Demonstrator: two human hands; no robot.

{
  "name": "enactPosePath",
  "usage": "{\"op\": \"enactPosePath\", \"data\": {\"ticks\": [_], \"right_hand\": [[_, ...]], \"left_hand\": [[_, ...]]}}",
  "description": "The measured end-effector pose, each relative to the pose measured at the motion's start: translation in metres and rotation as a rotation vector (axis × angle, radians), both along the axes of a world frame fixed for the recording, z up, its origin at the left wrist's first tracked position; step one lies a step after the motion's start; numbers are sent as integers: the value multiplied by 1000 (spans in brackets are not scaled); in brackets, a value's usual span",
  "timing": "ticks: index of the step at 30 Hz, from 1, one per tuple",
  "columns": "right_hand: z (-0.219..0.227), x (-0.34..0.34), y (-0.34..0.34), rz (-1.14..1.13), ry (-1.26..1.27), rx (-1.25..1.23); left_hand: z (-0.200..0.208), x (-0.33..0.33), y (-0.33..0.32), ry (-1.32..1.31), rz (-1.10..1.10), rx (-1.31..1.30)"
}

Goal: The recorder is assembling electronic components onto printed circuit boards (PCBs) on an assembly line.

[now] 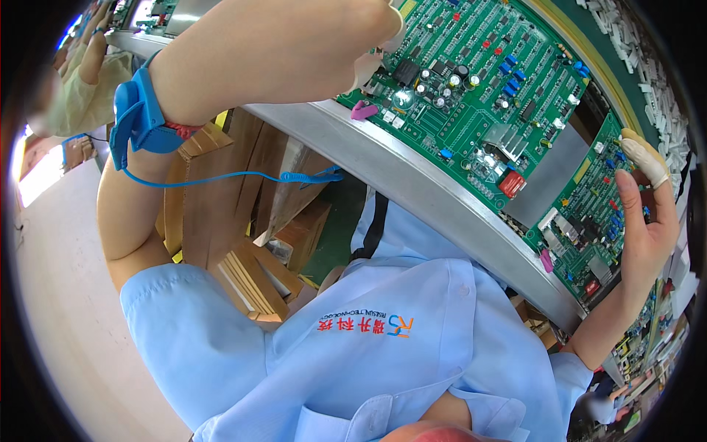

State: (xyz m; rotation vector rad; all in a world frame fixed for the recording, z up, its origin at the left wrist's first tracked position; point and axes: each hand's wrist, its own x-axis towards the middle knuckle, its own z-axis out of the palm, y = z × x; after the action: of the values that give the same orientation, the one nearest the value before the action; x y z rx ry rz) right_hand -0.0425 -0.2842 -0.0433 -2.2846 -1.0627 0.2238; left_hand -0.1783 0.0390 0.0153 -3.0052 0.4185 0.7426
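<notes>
A large green circuit board [460, 96] lies on a grey metal-edged work surface [442, 177], crowded with capacitors, blue parts and red parts. My left hand [372, 44] is at its left edge, closed, with white finger cots on. What its fingertips hold is hidden behind the hand. A blue wrist strap [138, 110] with a coiled blue cord is on my left wrist. My right hand [648, 202] is over a second green circuit board [589, 210] at the right. Its thumb and a finger in a white cot are apart, with nothing visible between them.
Purple clips [363, 110] sit along the near metal edge. Cardboard boxes [254, 276] stand below the surface at left. White small pieces [626, 37] lie in a heap beyond the yellowish far rail [615, 96]. Another person [81, 96] is at the far left.
</notes>
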Motion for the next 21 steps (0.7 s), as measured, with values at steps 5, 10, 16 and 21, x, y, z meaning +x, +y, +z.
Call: {"op": "enactPosePath", "data": {"ticks": [5,10,16,21], "right_hand": [[-1,4,-11,-79,-4,-151],[6,0,3,-28,-4,92],[27,-23,57,167,-41,263],[35,-36,93,216,17,430]], "left_hand": [[-7,-5,1,-92,3,-49],[18,-12,-7,-198,206,-144],[-13,-19,3,-159,727,-1050],[4,-15,-31,-125,862,-1256]]}}
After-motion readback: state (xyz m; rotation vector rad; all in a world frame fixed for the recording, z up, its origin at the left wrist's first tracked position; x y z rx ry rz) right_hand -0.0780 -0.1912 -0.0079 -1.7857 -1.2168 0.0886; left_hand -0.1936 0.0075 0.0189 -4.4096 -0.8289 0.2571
